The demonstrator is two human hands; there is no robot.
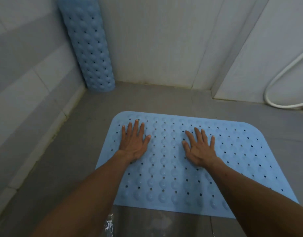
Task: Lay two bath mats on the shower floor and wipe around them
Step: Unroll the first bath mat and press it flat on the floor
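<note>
A light blue bath mat [171,168] with bumps and drain holes lies flat on the grey shower floor [65,168]. My left hand [134,142] rests palm down on the mat's far left part, fingers spread. My right hand [199,147] presses flat on the mat near its middle, fingers also apart. Neither hand holds anything. A second blue mat [89,47], rolled into a tube, stands upright in the far left corner, leaning against the tiled walls.
Grey tiled walls [155,40] close the floor in on the left and at the back. A white shower hose [282,77] loops down the right wall to the floor. Bare wet floor shows in front of the mat [155,224].
</note>
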